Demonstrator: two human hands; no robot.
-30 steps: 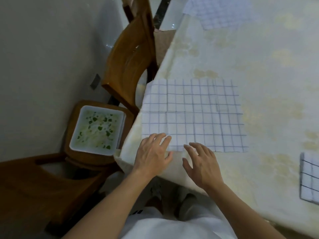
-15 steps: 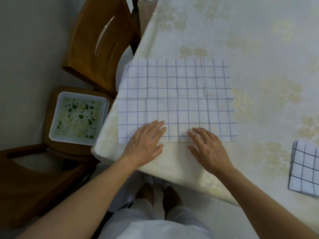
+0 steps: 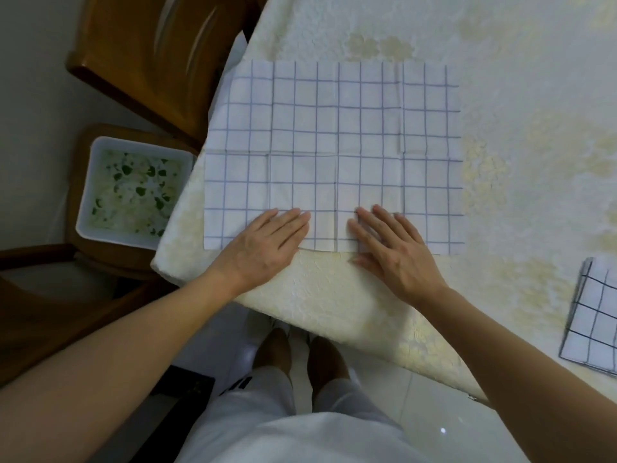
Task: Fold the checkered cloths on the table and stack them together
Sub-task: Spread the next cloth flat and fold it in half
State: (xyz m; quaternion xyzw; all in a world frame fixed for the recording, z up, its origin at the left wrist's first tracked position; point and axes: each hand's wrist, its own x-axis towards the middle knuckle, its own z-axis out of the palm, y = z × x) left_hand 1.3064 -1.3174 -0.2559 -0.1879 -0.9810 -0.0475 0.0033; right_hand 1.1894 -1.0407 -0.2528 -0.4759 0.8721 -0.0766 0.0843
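A white cloth with a blue check (image 3: 334,145) lies spread flat near the table's left corner, creased into quarters. My left hand (image 3: 267,243) rests palm down on its near edge, fingers straight. Just to the right, my right hand (image 3: 390,248) lies flat on the same edge with fingers spread. A folded checkered cloth with darker lines (image 3: 591,315) sits at the right margin of the view, partly cut off.
The table (image 3: 517,78) wears a cream embossed tablecloth that hangs over the near edge. To the left stand a wooden chair (image 3: 150,55) and a wooden stool carrying a white square dish (image 3: 130,195) with a green pattern. My feet are on the tiled floor below.
The view has tilted down and closer over the cloth. Both hands slid forward from the table edge onto the cloth's near edge and now lie flat on it.
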